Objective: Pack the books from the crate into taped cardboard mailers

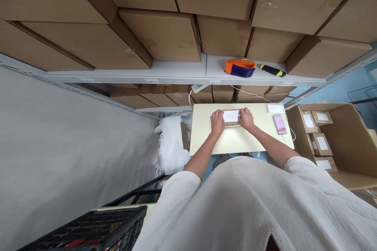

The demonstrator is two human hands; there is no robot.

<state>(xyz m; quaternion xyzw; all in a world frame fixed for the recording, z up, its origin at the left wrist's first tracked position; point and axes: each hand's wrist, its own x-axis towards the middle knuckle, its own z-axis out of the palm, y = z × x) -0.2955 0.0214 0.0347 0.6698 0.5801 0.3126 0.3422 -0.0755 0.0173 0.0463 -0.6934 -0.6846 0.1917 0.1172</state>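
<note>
L hand & R hand have fingers clamped on opp. ends of 1 small brown cardboard box on pale-yellow rectangular worktop, white paper label apparently on, smoothing poss. unfinished.

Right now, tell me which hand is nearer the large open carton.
The right hand: it grips the small box at the end toward the carton; the left hand grips the opposite end, farther away.

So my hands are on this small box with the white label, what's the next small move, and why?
I'd probably smooth the white label down with the thumbs: it covers much of the top of the small box, and the left hand and right hand already hold opposite ends, beside the label's edges.
</note>
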